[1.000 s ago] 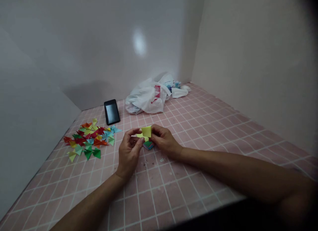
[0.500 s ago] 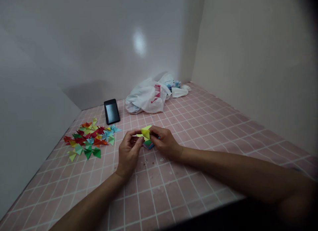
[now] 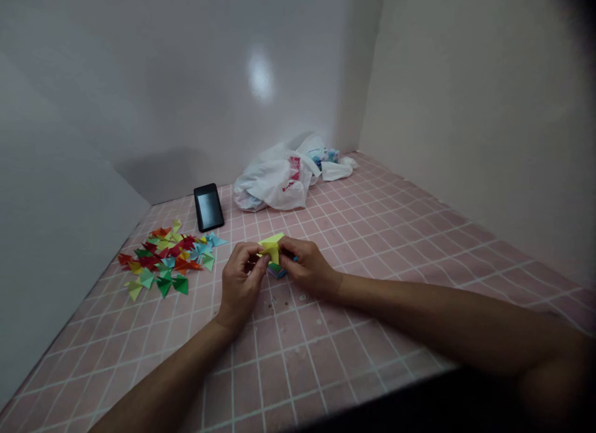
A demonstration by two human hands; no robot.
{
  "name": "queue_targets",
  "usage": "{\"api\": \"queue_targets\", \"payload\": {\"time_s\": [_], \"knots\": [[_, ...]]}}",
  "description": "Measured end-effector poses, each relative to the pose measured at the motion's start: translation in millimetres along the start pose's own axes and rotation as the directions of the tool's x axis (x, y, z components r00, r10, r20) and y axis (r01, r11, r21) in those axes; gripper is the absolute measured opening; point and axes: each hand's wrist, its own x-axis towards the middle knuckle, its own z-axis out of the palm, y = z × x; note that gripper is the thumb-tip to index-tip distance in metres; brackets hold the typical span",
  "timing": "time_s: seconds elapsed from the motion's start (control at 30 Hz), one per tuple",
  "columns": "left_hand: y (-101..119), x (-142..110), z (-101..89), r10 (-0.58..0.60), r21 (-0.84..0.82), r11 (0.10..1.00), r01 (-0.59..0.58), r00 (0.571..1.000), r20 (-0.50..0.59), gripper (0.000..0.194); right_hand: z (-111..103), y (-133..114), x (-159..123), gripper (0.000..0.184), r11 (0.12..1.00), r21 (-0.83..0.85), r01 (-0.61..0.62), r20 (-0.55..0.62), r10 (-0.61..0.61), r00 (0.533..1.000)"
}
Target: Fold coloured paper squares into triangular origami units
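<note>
The yellow paper (image 3: pixel 272 246) is pinched closed-fingered between the left hand (image 3: pixel 241 284) and right hand (image 3: pixel 308 268) above the paper stack (image 3: pixel 275 271) mid-desk (image 3: pixel 298 371), and could be torn, misfolded or dropped if the pinch is loosened or pulled unevenly

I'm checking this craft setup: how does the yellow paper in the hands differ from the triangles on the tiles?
The yellow paper is one piece, pinched up between the left hand and right hand; the triangles are many, lying in a loose pile on the tiles. They are multicoloured; it is yellow. Both are folded paper.
</note>
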Motion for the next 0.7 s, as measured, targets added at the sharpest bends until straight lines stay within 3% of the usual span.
{"api": "queue_targets", "payload": {"time_s": [0.2,0.33,0.53,0.7], "knots": [[5.8,2.9,-2.3,0.139,0.183,0.972,-0.146,0.989,0.051,0.006,-1.4,-3.3,-1.1,0.017,0.999,-0.015,0.037,-0.006,-0.037,0.999],[8.3,3.0,-3.9,0.156,0.21,0.962,-0.175,0.982,0.103,0.009,-2.7,-5.4,-1.6,0.019,0.996,-0.054,0.067,-0.003,-0.067,0.998],[12.9,0.0,-4.2,0.037,0.023,0.999,-0.042,0.979,0.198,0.013,-1.2,-4.5,-3.7,0.019,0.989,-0.113,0.095,-0.014,-0.097,0.995],[10.2,-0.1,-3.4,-0.035,-0.027,0.999,0.039,0.991,0.126,0.012,-1.9,-5.3,-2.5,0.018,0.992,-0.079,0.098,0.006,-0.098,0.995]]}}
